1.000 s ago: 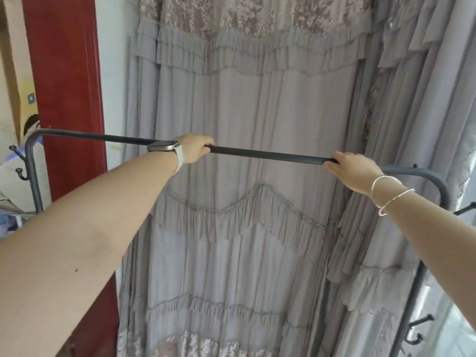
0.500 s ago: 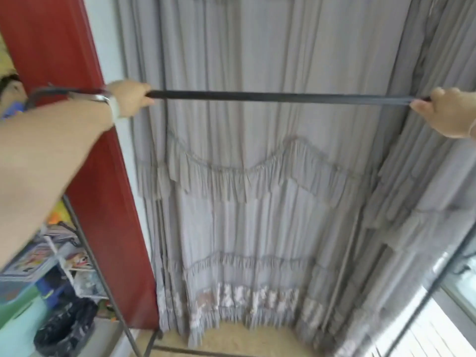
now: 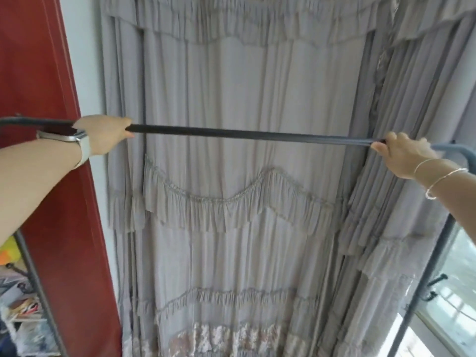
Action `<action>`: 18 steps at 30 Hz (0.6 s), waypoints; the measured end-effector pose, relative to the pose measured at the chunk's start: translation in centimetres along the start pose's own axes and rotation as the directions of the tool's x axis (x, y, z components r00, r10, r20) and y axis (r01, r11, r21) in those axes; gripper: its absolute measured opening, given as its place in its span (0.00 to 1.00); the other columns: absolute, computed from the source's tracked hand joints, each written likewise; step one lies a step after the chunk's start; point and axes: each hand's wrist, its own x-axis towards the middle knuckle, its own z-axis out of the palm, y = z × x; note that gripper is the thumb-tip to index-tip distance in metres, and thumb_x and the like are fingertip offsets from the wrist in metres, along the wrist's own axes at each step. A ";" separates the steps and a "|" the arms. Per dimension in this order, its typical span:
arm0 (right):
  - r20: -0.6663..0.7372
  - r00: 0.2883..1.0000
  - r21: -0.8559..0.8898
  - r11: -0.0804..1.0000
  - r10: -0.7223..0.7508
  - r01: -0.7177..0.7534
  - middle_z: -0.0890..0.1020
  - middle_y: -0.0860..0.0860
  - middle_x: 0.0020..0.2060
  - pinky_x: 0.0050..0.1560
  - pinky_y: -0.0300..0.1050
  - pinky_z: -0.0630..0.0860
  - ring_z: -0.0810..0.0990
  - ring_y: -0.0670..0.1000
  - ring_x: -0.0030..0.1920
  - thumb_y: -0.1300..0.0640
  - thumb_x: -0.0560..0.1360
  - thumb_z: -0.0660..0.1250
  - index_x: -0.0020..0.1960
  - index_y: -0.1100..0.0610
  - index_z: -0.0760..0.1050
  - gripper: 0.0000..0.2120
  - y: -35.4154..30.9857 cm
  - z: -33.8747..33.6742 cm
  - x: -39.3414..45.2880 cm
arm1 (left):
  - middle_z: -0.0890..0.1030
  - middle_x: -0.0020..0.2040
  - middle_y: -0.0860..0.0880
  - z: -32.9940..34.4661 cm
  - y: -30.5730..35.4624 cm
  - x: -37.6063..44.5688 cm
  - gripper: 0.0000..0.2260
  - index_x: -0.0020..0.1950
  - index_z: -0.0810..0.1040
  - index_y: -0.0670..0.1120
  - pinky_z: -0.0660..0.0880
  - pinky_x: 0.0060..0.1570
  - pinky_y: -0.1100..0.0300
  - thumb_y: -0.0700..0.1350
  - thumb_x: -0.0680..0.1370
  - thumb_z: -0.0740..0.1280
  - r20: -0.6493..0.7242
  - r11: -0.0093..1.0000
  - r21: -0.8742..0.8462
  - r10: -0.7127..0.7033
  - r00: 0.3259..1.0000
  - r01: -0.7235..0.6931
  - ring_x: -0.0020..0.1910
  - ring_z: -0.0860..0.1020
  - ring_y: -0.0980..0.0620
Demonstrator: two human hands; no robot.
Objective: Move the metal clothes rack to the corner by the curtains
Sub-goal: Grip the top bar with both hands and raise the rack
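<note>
Left hand (image 3: 105,135) and right hand (image 3: 401,155) both clench the rack (image 3: 244,134) bar mid-frame; best push evenly, keeping its 2 legs clear of the curtains (image 3: 231,73).

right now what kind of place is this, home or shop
Most likely a room in a home: grey ruffled curtains fill a corner beside a window, with household clutter behind the metal clothes rack gripped by both hands.

Dark grey clothes rack (image 3: 244,134), pale grey ruffled curtains (image 3: 231,86) — floral band low down, deep red panel (image 3: 33,73)
</note>
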 end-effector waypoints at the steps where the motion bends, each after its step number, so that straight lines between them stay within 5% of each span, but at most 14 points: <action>1: 0.036 0.999 0.010 1.000 0.017 -0.017 0.72 0.65 0.61 0.62 0.63 0.67 0.72 0.70 0.60 0.48 0.82 0.48 0.69 0.56 0.67 0.21 0.0 -0.2 0.1 | 0.78 0.41 0.41 0.1 -0.1 -0.1 0.12 0.49 0.73 0.41 0.75 0.44 0.47 0.49 0.81 0.57 0.009 0.999 0.039 0.017 1.000 -0.017 0.40 0.77 0.41; 4: 0.078 0.995 0.084 0.995 -0.066 0.060 0.74 0.66 0.60 0.62 0.60 0.68 0.74 0.68 0.60 0.46 0.81 0.49 0.62 0.62 0.69 0.22 -0.9 -1.3 -0.3 | 0.74 0.35 0.45 -0.5 0.3 0.6 0.12 0.44 0.71 0.41 0.75 0.41 0.48 0.49 0.80 0.59 0.054 0.998 0.045 0.031 0.998 -0.034 0.35 0.74 0.43; 9: 0.028 0.955 0.155 0.945 -0.296 0.288 0.77 0.63 0.58 0.58 0.57 0.70 0.77 0.65 0.58 0.51 0.81 0.52 0.58 0.63 0.69 0.17 -6.0 -2.5 -0.5 | 0.75 0.39 0.43 -0.8 6.1 1.2 0.11 0.47 0.71 0.41 0.70 0.36 0.52 0.48 0.81 0.58 0.050 0.989 -0.022 0.145 0.988 -0.144 0.35 0.73 0.44; 18: -0.010 0.939 0.154 0.927 -0.345 0.342 0.76 0.59 0.61 0.60 0.58 0.66 0.75 0.63 0.60 0.47 0.81 0.48 0.61 0.59 0.69 0.20 -10.3 -2.5 -1.3 | 0.78 0.51 0.38 0.0 20.9 2.8 0.14 0.54 0.71 0.38 0.70 0.41 0.50 0.48 0.83 0.53 -0.066 0.960 -0.059 0.268 0.961 -0.272 0.46 0.77 0.39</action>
